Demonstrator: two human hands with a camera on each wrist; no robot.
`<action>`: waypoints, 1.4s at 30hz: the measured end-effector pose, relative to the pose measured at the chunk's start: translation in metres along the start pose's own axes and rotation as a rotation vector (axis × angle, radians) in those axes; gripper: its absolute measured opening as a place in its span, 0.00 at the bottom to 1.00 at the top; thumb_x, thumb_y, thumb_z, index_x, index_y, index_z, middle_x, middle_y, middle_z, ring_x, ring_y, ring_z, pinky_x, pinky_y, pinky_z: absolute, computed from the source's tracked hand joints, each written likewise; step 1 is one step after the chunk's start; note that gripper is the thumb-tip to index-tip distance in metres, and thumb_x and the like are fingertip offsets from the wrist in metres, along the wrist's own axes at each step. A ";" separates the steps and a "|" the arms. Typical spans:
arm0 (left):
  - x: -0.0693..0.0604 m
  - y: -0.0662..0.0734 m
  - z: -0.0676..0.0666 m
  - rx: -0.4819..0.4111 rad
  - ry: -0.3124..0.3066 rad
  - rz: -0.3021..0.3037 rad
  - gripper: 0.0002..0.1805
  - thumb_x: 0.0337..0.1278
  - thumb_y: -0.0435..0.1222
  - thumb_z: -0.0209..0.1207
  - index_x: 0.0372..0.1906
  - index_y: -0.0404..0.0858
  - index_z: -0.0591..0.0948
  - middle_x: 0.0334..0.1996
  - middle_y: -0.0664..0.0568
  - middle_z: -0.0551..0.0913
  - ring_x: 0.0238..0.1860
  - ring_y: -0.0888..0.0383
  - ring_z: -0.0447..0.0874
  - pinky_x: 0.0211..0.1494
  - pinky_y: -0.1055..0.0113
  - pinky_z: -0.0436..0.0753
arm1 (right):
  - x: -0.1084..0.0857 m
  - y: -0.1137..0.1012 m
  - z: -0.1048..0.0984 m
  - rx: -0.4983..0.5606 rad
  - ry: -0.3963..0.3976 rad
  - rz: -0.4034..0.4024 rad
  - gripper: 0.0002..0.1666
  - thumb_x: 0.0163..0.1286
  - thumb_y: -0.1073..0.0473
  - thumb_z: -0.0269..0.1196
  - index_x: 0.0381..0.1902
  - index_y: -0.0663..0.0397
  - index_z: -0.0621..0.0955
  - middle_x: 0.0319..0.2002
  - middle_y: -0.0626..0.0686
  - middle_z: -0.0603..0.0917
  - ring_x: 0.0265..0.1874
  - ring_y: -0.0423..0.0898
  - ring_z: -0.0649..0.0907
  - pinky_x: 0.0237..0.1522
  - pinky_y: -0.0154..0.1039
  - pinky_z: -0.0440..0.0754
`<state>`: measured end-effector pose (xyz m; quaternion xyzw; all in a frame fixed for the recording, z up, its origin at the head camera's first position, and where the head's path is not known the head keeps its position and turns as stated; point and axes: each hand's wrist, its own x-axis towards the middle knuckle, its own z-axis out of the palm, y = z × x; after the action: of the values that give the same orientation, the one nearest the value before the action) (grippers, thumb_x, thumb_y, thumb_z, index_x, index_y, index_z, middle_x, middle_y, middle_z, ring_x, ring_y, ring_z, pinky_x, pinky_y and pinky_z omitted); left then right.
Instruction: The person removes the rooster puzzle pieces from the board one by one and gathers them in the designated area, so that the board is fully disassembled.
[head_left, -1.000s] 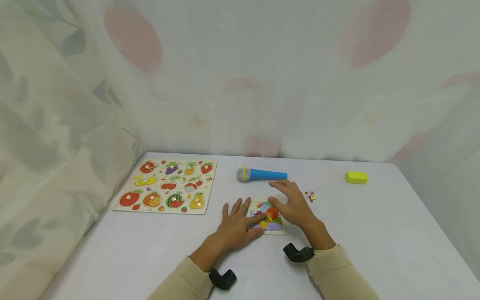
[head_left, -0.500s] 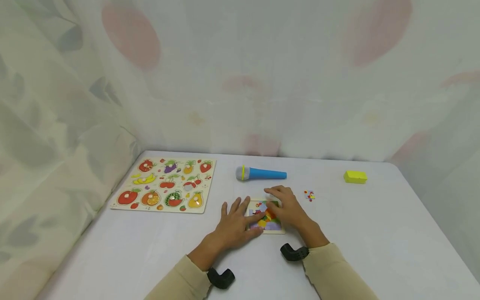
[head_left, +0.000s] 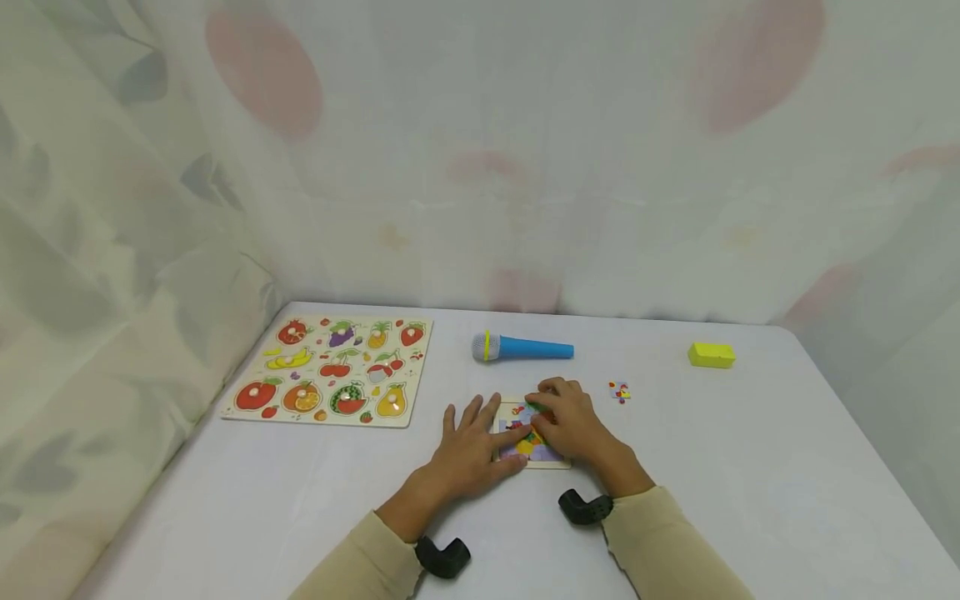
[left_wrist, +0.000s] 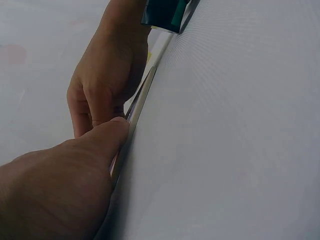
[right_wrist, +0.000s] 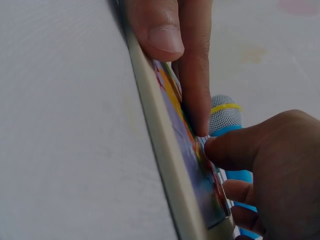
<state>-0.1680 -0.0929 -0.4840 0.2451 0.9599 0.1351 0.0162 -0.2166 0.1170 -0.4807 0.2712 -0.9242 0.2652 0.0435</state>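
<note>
A small jigsaw puzzle (head_left: 542, 452) in a pale wooden frame lies on the table before me, with a colourful picture on it. My left hand (head_left: 468, 454) rests at its left side with fingers spread, index finger and thumb reaching onto the picture. From the right, my right hand (head_left: 573, 423) bends its fingers down over the puzzle's upper right part. In the right wrist view its thumb (right_wrist: 232, 150) meets the picture while the other fingertips are near the frame's far edge. Whether it pinches a piece is hidden. A loose puzzle piece (head_left: 620, 392) lies to the right.
A wooden fruit peg puzzle (head_left: 411, 392) lies at the back left. Behind the small puzzle is a blue toy microphone (head_left: 536, 348) with a grey head. Farther right sits a yellow block (head_left: 712, 355). Curtains (head_left: 480, 167) hang behind the white table (head_left: 750, 467).
My right hand has moved left and down onto the puzzle, its fingers bending more. My left hand stays on the puzzle's left side. The loose piece has not moved.
</note>
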 end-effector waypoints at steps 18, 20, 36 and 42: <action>0.002 -0.002 0.001 0.000 0.010 0.002 0.28 0.62 0.64 0.47 0.66 0.66 0.71 0.75 0.44 0.52 0.73 0.40 0.44 0.64 0.32 0.40 | 0.001 0.000 0.001 0.024 0.118 -0.059 0.21 0.59 0.72 0.58 0.48 0.52 0.85 0.42 0.51 0.78 0.41 0.50 0.71 0.43 0.50 0.69; 0.002 -0.002 0.001 -0.002 0.007 0.000 0.28 0.62 0.64 0.47 0.66 0.66 0.71 0.75 0.44 0.52 0.73 0.40 0.44 0.64 0.32 0.40 | 0.002 -0.001 0.001 0.039 0.111 -0.061 0.21 0.58 0.71 0.59 0.48 0.53 0.85 0.42 0.49 0.79 0.41 0.49 0.72 0.44 0.49 0.69; 0.001 -0.002 -0.002 -0.005 -0.011 -0.007 0.28 0.63 0.64 0.47 0.67 0.66 0.70 0.75 0.44 0.51 0.73 0.39 0.43 0.64 0.32 0.40 | 0.002 0.001 -0.001 0.079 0.004 -0.023 0.21 0.63 0.60 0.65 0.55 0.55 0.82 0.45 0.48 0.77 0.45 0.47 0.70 0.46 0.47 0.70; 0.001 -0.001 0.002 -0.011 -0.014 -0.011 0.28 0.62 0.65 0.46 0.67 0.68 0.68 0.75 0.45 0.50 0.73 0.39 0.43 0.64 0.32 0.39 | -0.002 -0.002 -0.009 0.080 0.057 -0.061 0.20 0.64 0.63 0.65 0.55 0.58 0.82 0.45 0.50 0.78 0.45 0.49 0.72 0.47 0.49 0.71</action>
<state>-0.1692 -0.0929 -0.4862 0.2405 0.9604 0.1387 0.0249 -0.2145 0.1210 -0.4719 0.2929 -0.9027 0.3080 0.0668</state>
